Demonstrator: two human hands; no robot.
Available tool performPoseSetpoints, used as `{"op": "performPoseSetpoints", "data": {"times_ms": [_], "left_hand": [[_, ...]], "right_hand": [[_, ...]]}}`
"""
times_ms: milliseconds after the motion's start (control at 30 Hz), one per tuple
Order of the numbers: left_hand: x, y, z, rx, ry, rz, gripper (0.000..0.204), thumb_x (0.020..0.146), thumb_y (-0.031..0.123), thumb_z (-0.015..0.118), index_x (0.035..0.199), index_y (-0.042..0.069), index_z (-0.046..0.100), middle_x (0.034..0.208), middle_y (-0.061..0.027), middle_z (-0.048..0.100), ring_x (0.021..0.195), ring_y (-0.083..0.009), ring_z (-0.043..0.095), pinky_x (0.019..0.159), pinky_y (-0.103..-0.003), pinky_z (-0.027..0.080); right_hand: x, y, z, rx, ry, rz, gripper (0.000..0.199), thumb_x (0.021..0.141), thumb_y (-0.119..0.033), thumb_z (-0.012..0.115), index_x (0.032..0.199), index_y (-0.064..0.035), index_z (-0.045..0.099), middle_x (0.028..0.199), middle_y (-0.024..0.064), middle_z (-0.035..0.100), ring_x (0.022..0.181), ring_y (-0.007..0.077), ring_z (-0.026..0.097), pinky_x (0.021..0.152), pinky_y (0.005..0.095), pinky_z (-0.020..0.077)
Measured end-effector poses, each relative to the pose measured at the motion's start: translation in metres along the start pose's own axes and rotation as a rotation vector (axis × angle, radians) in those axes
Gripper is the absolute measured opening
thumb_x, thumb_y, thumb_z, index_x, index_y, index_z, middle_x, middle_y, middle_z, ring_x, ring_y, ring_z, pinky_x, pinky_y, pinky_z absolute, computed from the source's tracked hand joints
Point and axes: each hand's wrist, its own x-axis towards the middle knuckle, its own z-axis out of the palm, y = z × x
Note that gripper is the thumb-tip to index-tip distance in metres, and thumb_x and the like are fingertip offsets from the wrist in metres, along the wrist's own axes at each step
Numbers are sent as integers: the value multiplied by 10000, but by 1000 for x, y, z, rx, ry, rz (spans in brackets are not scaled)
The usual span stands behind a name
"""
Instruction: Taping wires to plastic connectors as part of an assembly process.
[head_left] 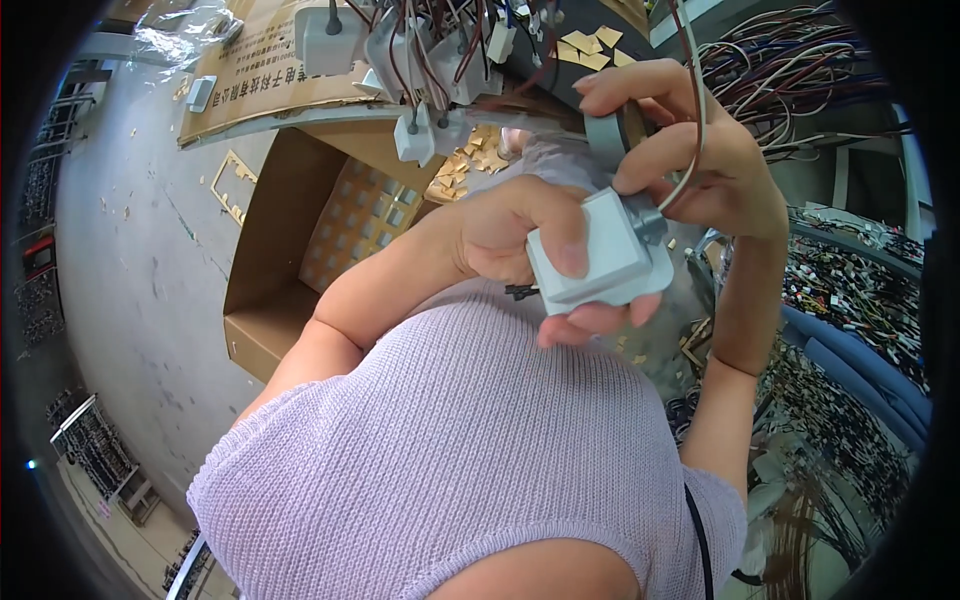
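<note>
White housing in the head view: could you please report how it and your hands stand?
Left hand gripping white housing. Right hand holding grey tape roll. Pale cable crossing in front of right hand.

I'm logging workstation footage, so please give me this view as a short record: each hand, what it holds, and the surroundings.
Left hand: grips the white housing, thumb on its face, fingers beneath
Right hand: holds a grey roll, apparently tape
Cable: pale cable runs from the housing's grey fitting up past the right hand
Top: white cabled units near printed cardboard
Left: open carton
Right: piled wires
Unclear: whether the roll touches the housing
</note>
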Motion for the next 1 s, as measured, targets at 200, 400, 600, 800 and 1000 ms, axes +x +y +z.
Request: {"op": "performPoseSetpoints", "data": {"times_ms": [200, 400, 600, 800, 1000], "left_hand": [[-3, 4, 1, 401, 366, 211, 413, 707, 148, 595, 1045, -89, 585, 790, -135, 607, 649, -201, 608, 599, -303, 517], [-5, 8, 6, 850, 836, 218, 370, 689, 128, 661, 1007, -54, 611, 855, -108, 644, 732, -162, 626, 620, -258, 504], [-4, 4, 1, 1308, 1072, 173, 385, 679, 151, 664, 1030, 4, 610, 869, -103, 651, 830, -187, 643, 737, -313, 497], [6, -4, -30, 1990, 1451, 696, 410, 662, 143, 684, 1040, 29, 573, 913, -154, 626, 847, -344, 621, 715, -418, 496], [-8, 3, -16, 1523, 1160, 572, 369, 710, 139, 649, 1043, -10, 597, 869, -182, 657, 776, -330, 656, 652, -361, 533]], "right_hand": [[-6, -17, -1, -213, -22, 300, 351, 593, 129, 590, 887, -54, 651, 1261, 137, 499, 1125, 258, 519, 899, 333, 436], [-7, -22, 1, -345, -37, 407, 335, 607, 92, 602, 908, -46, 654, 1150, 85, 504, 1111, 258, 504, 927, 344, 458], [-9, -31, 10, -339, 0, 642, 355, 607, 27, 590, 955, -41, 611, 1100, 72, 482, 1046, 227, 488, 898, 300, 411], [-10, -42, 34, 177, 349, 1037, 451, 828, -211, 740, 1149, 57, 570, 985, 41, 614, 829, 68, 556, 750, 205, 464], [5, -68, 10, 739, 513, 863, 476, 928, -269, 593, 1270, 55, 522, 1090, 143, 640, 934, 171, 638, 842, 255, 509]]}}
